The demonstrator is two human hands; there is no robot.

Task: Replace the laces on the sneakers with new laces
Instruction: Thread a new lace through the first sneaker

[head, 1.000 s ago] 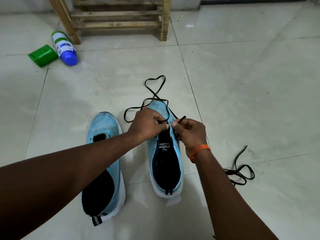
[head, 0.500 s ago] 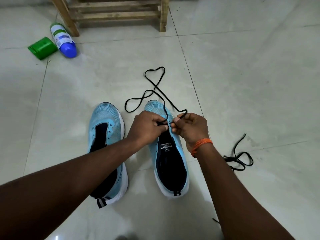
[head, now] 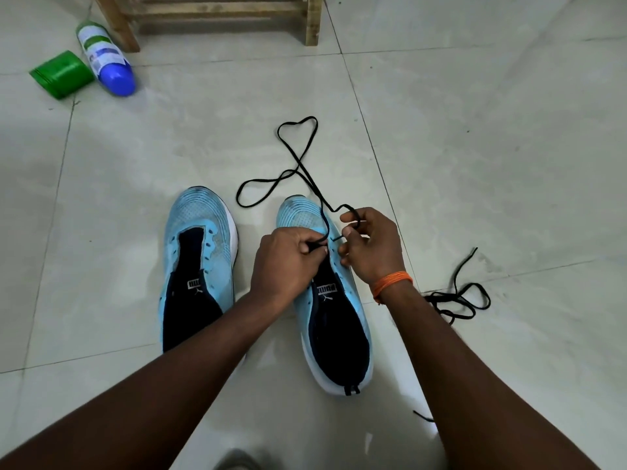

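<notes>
Seen from the head camera, two light-blue sneakers stood side by side on a pale tiled floor, soles down. Each pointed its toe away from the person and its heel toward them, the long axis running near to far. The left sneaker had bare eyelets, and the left forearm crossed over its heel. The right sneaker leaned its toe slightly leftward.

Both hands met over that shoe's front eyelets. The left hand had its fingers curled, pinching a black lace against the upper. The right hand, an orange thread band at the wrist, had fingers curled round the same lace, with its tip held between thumb and forefinger. From the hands the lace ran forward past the toe and lay in loose loops on the floor.

A second black lace lay tangled on the tiles just right of the right forearm. Far left, a white-and-blue bottle lay on its side beside a green container, near the leg of a wooden rack.
</notes>
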